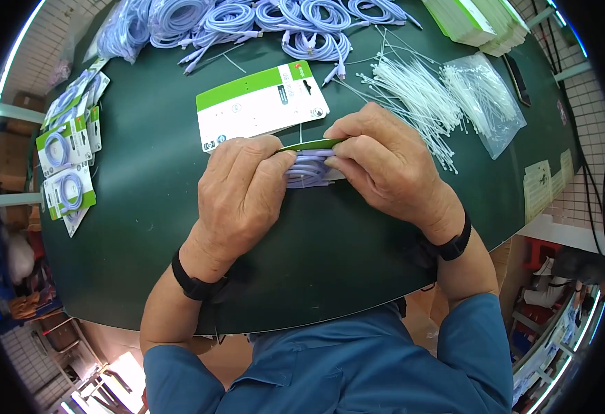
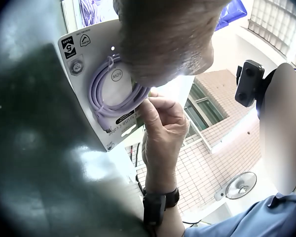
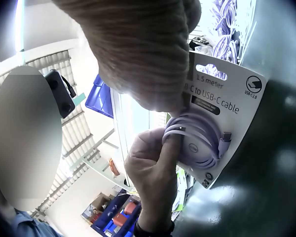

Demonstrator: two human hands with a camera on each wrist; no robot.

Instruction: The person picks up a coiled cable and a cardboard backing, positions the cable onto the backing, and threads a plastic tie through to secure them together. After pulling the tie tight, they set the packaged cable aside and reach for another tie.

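A white and green card (image 2: 76,74) with a coiled lilac cable (image 3: 202,143) on its face is held upright between both hands, seen edge-on from the head. The left hand (image 1: 242,193) pinches the card and coil at one side, and the right hand (image 1: 392,165) pinches them at the other. In the right wrist view, a thumb lies against the coil and the cable's metal plug shows. A white tie rises behind the card's top edge. Just beyond the hands lie flat white and green cards (image 1: 261,103).
Coiled lilac cables (image 1: 240,17) line the table's far edge. White ties (image 1: 413,90) lie at the right, beside a clear bag of ties (image 1: 489,103) and a card stack (image 1: 478,24). Carded cables (image 1: 68,155) overlap at the left. Paper labels (image 1: 538,190) lie near the right edge.
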